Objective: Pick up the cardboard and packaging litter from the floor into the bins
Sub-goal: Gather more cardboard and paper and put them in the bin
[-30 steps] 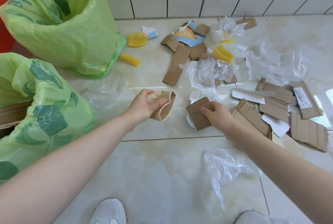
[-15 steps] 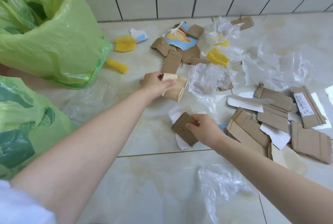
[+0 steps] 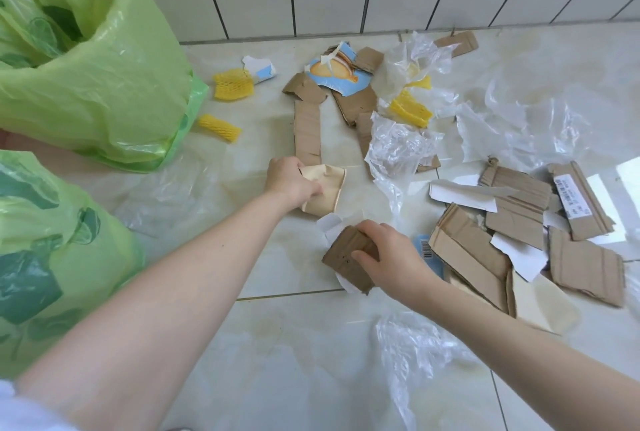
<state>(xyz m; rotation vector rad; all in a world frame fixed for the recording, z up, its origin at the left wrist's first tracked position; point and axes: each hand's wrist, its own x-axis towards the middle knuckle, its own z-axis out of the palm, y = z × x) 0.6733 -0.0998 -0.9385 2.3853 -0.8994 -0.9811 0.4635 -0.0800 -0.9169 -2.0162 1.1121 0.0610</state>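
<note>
Gripping a curled beige card piece (image 3: 323, 189) in my left hand (image 3: 290, 181) and a folded brown corrugated cardboard scrap (image 3: 349, 259) under my right hand (image 3: 391, 257), both low over the floor, green-bagged bins (image 3: 104, 91) leftward.

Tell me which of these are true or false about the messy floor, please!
1. The left hand holds a beige cup. True.
2. The right hand is empty. False: it grips a brown cardboard piece.
3. The bin bags are red. False: they are green.
4. Yellow foam nets lie on the floor. True.
5. All the clear plastic is already in the bins. False: it is on the floor.
</note>
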